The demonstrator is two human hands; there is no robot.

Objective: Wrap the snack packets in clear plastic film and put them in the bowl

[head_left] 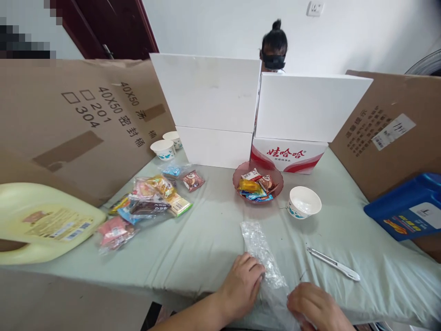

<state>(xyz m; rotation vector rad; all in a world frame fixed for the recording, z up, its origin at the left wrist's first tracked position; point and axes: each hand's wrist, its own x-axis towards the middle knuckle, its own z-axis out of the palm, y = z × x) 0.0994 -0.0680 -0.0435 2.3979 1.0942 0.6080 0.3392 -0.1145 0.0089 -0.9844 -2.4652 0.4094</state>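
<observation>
A clear crinkled plastic bag lies flat on the pale green cloth near the table's front edge. My left hand presses on its left side with the fingers bent over the plastic. My right hand grips the bag's near end at the table edge. A white utility knife lies on the cloth just right of the bag, touched by neither hand. Behind the bag stand a red bowl with several snack packets and an empty white paper bowl.
Several loose snack packets lie at the left. A yellow jug lies far left, a blue jug far right. Two paper bowls, white boxes and brown cardboard wall the back. A person sits behind the boxes.
</observation>
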